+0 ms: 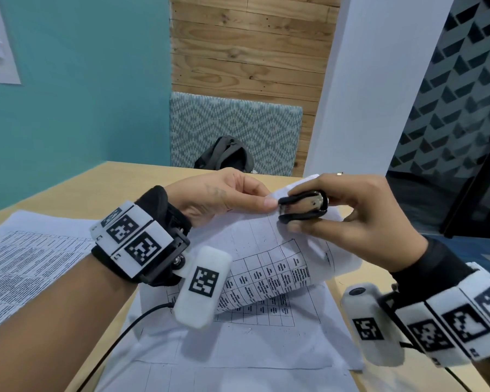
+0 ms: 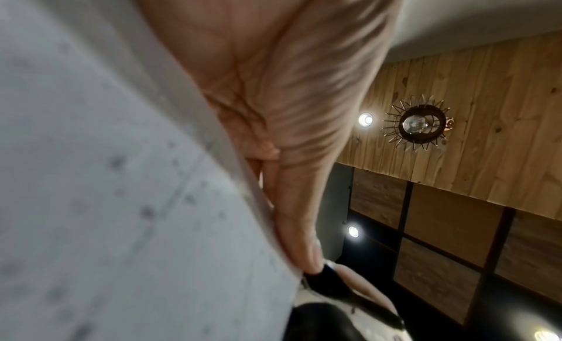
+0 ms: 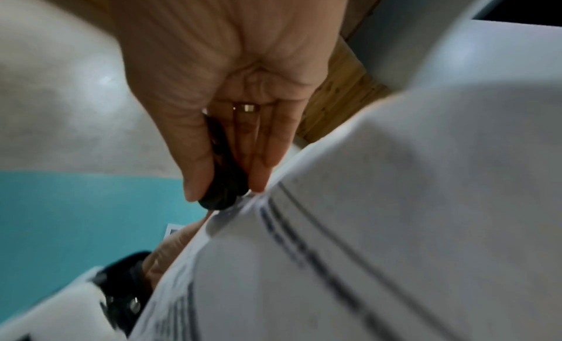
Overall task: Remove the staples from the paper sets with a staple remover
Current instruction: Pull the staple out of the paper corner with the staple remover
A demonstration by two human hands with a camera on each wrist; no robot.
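Evidently mid-task, the left hand (image 1: 221,193) pinches the raised white printed paper set (image 1: 266,250) at twelve o'clock while the right hand (image 1: 359,219) squeezes the black clawed staple remover (image 1: 301,206) onto its corner; sheets at nine o'clock wait.

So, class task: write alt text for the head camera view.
A right hand pinches a black staple remover against the corner of a lifted paper set, which the left hand grips. More printed sheets lie on the wooden table.
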